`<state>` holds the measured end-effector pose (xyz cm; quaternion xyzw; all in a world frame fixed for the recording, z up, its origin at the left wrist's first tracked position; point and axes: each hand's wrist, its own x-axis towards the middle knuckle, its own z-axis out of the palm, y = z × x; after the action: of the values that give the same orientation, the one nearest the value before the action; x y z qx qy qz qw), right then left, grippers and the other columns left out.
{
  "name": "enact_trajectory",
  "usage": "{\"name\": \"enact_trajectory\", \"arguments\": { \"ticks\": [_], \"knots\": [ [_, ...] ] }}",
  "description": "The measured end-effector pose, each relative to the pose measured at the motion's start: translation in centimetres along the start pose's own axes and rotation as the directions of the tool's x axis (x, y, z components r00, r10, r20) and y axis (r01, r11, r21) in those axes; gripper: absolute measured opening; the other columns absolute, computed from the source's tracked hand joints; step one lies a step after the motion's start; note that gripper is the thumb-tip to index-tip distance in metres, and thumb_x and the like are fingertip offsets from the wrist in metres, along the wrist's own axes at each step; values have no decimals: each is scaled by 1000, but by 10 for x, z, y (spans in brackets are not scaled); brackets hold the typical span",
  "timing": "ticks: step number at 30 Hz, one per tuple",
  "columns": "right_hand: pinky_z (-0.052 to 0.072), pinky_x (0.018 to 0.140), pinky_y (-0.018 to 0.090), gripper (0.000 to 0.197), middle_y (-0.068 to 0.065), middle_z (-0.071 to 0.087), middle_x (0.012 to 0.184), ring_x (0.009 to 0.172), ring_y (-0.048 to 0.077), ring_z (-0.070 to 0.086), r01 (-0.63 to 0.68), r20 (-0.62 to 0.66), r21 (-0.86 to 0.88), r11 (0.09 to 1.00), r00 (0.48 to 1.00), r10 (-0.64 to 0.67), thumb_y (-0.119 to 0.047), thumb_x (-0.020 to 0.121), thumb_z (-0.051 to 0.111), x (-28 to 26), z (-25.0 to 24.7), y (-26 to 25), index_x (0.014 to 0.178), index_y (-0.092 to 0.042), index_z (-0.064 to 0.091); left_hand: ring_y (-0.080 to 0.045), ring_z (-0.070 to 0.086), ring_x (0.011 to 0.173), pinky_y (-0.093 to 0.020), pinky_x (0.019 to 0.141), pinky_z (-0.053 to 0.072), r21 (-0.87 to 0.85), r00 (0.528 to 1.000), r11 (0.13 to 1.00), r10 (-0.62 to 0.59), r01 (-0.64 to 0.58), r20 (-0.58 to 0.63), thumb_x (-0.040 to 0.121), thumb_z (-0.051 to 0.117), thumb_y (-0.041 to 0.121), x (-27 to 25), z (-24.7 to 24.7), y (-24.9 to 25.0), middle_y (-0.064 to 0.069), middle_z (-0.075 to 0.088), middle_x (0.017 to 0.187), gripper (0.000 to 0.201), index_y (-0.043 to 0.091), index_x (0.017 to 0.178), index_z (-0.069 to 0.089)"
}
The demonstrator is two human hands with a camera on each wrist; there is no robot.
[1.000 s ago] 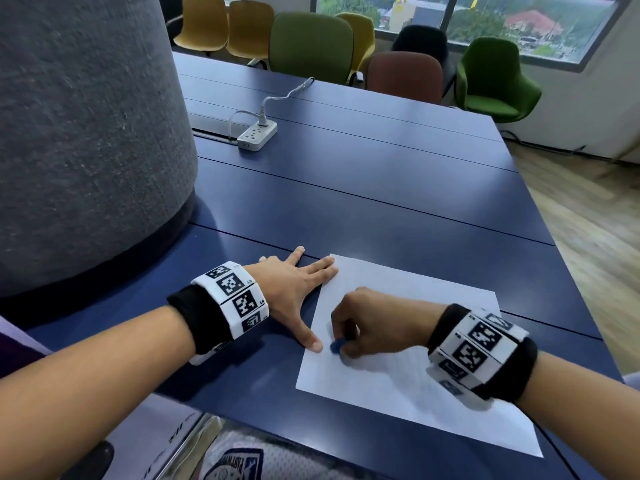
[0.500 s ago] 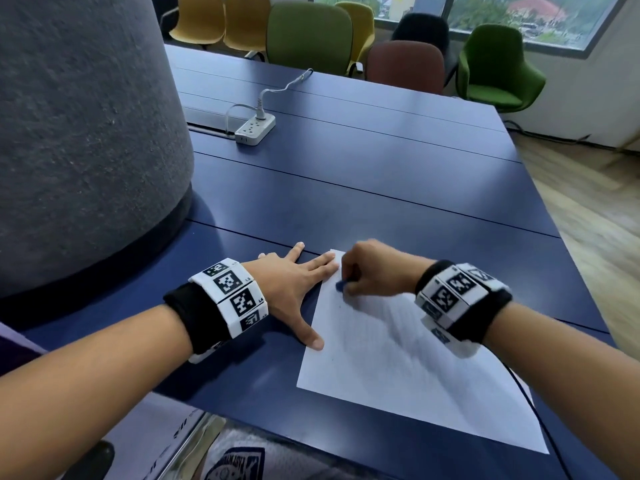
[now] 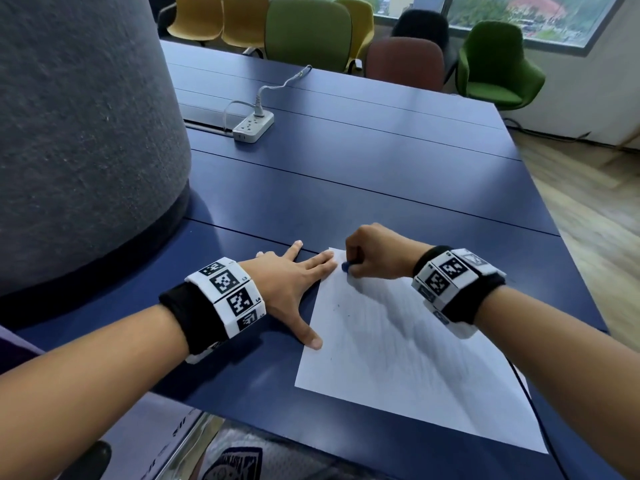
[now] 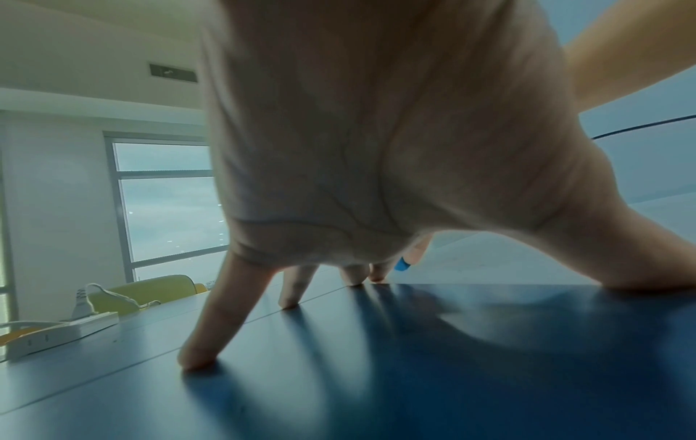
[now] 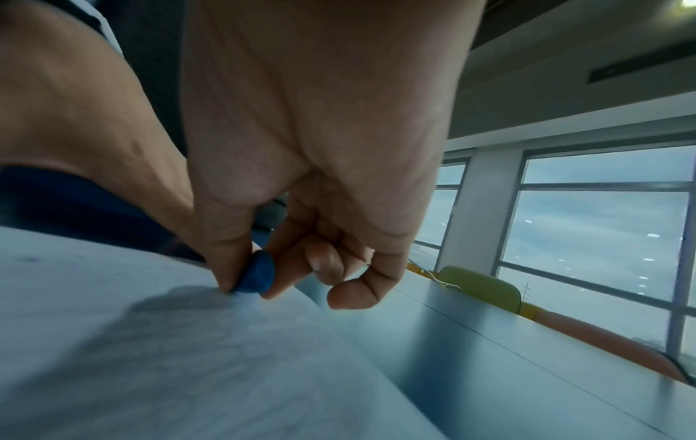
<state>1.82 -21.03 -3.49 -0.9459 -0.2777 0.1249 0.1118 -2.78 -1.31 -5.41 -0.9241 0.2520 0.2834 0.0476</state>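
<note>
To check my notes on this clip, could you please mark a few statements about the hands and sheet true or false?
The right hand pinches a small blue object against the sheet. True.
The blue object sits at the sheet's near right corner. False: it is by the far left corner.
The left hand lies spread flat on the table. True.
The power strip lies on the sheet. False: it lies farther off on the table, apart from it.

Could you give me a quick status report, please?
Left hand flat beside paper. Right hand pinches blue eraser on paper's far corner. Nothing obstructing.
</note>
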Motion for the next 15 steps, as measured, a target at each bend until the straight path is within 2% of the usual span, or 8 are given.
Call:
{"name": "enact_trajectory", "arguments": {
  "ticks": [4,5,7,9,12,14,15],
  "knots": [
    [43,55,26,14,-1,62,67,58,13,50,76,143,-4,997,987,-75,-21,80,72,-11,4,-9,75,-10,65,-29,-20,148,-62,109,29,-7,1000,1000,-2,2,-3,52,61,92,0,-1,0,29,-29,154,139,41,150,-23],
    [46,58,27,14,0,64,69,59,14,52,67,142,-13,998,988,-65,-22,80,72,-10,2,-9,76,-9,67,-29,-20,148,-63,109,29,-9,1000,1000,-5,6,2,52,61,92,0,-1,0,30,-29,153,139,41,150,-22],
    [51,64,34,16,4,67,72,64,18,55,17,63,-11,1000,998,-17,-23,81,71,-4,-3,-2,78,-7,68,-28,-20,148,-62,110,29,-4,1000,1000,-10,10,17,52,60,92,-1,-2,1,30,-30,153,139,40,151,-21],
    [53,65,37,17,6,68,74,65,19,55,-4,5,-4,1000,1000,4,-23,82,69,-1,-3,3,79,-6,67,-28,-21,148,-61,110,28,6,1000,1000,-7,7,18,52,60,92,-1,-2,1,30,-30,153,138,39,151,-21],
    [46,58,30,17,5,66,72,58,15,51,52,83,12,999,995,-53,-22,81,70,-10,4,-3,76,-7,65,-29,-20,148,-63,111,27,1,1000,1000,-7,7,13,53,61,92,-1,-2,1,29,-30,153,138,39,151,-21],
    [46,58,30,17,5,67,73,60,15,53,50,140,36,998,989,-55,-23,81,71,-13,4,-3,77,-7,66,-28,-20,148,-63,111,25,-7,1000,1000,-6,6,13,53,62,91,-2,-3,1,30,-29,153,138,39,151,-21],
    [47,59,31,18,3,67,72,62,16,54,32,126,33,999,991,-36,-24,81,71,-11,2,-1,77,-8,66,-28,-20,148,-63,111,25,-10,1000,1000,-7,7,16,54,62,91,-2,-3,1,30,-29,153,138,39,152,-21]
  ]
}}
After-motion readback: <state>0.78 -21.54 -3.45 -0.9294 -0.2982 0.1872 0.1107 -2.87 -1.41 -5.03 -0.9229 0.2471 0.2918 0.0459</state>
